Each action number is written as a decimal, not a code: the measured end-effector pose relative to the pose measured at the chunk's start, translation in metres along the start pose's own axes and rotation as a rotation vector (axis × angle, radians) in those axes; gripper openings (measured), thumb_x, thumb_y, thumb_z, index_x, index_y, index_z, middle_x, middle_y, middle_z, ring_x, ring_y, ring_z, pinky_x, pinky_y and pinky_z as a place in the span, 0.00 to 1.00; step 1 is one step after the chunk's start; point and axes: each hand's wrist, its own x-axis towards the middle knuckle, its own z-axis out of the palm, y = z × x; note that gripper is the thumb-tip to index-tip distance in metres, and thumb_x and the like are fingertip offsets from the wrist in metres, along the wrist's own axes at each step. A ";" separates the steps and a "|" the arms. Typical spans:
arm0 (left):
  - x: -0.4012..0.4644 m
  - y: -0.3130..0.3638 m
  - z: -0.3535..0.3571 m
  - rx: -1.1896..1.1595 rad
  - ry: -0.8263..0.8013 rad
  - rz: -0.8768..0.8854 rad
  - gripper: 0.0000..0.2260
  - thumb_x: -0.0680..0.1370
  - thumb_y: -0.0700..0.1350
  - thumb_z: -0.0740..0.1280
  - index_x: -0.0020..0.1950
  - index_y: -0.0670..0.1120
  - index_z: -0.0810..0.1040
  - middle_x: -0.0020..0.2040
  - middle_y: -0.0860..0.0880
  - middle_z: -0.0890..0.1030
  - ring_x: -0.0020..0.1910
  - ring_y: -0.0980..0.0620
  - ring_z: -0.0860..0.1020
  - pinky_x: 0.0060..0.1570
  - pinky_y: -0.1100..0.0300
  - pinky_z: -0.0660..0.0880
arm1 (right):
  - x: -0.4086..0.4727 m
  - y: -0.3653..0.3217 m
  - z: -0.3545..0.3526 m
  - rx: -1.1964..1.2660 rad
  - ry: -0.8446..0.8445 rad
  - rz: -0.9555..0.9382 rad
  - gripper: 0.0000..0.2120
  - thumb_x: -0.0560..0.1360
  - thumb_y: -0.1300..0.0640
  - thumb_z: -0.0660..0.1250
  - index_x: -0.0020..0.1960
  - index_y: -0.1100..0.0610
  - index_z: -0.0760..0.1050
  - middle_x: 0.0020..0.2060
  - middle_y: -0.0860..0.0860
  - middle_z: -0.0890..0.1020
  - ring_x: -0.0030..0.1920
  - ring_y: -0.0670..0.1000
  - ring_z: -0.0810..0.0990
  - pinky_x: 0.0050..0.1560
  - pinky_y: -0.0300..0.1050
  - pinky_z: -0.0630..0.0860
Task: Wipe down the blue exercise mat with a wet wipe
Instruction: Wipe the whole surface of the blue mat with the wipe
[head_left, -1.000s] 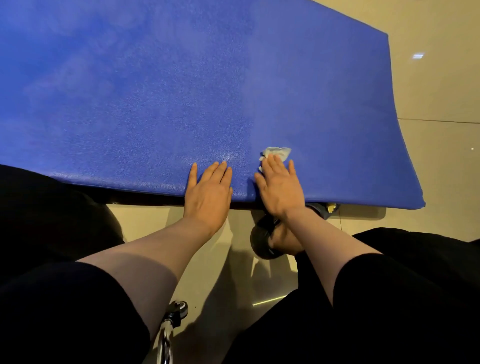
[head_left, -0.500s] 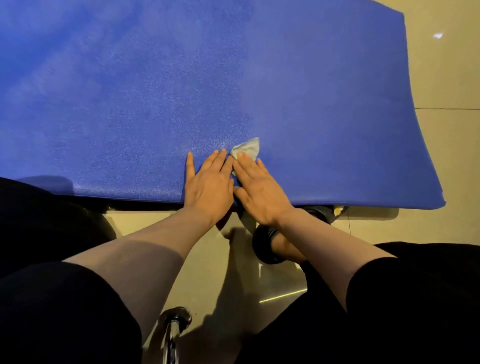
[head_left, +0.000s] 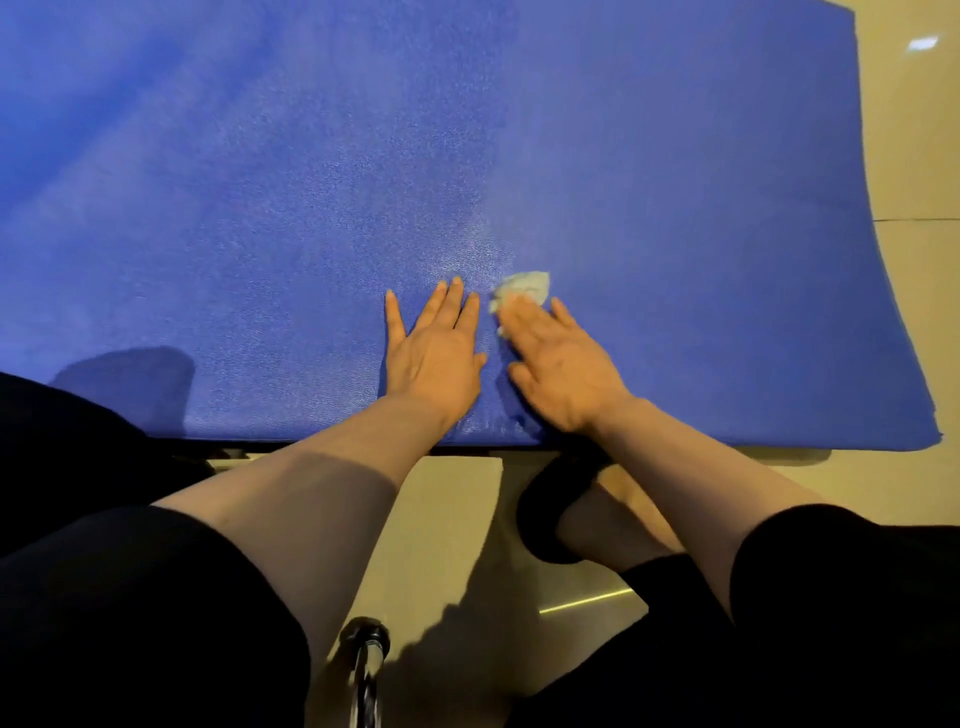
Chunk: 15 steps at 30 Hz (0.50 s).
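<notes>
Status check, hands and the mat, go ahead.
Left hand flat on mat, bracing. Right hand flat, pressing wipe under its fingertips near the front edge. Nothing in the wipe's way on the mat.

blue mat, white wipe, beige floor

exercise mat (head_left: 623, 156) deep blue, finely speckled; wet wipe (head_left: 524, 288) whitish; floor tiles (head_left: 924, 156) glossy beige; sleeves (head_left: 130, 613) black.

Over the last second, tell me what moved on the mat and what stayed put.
The right hand slid the wet wipe left until it touched the left hand, then back right and farther up the blue mat, leaving a small gap. The fingers press the wipe flat throughout. The left hand stayed flat near the mat's near edge.
</notes>
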 end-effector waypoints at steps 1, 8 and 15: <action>0.003 0.000 0.001 -0.023 -0.021 -0.005 0.29 0.84 0.51 0.55 0.80 0.49 0.44 0.80 0.50 0.41 0.78 0.54 0.41 0.71 0.37 0.33 | 0.003 0.009 -0.004 0.007 0.036 0.092 0.31 0.79 0.52 0.52 0.79 0.61 0.50 0.78 0.56 0.52 0.78 0.52 0.48 0.73 0.43 0.34; 0.012 -0.008 0.009 -0.064 -0.062 0.010 0.32 0.83 0.50 0.57 0.79 0.51 0.40 0.79 0.51 0.36 0.78 0.53 0.37 0.68 0.36 0.32 | 0.014 0.003 0.008 0.003 -0.038 -0.228 0.28 0.77 0.57 0.54 0.75 0.67 0.59 0.75 0.61 0.61 0.76 0.59 0.58 0.75 0.49 0.46; 0.011 -0.010 0.017 -0.064 -0.019 0.015 0.33 0.83 0.50 0.58 0.79 0.51 0.38 0.78 0.51 0.34 0.77 0.53 0.36 0.67 0.37 0.30 | 0.028 0.017 0.006 0.102 0.146 0.113 0.30 0.80 0.49 0.49 0.76 0.66 0.57 0.76 0.60 0.57 0.77 0.59 0.55 0.75 0.47 0.41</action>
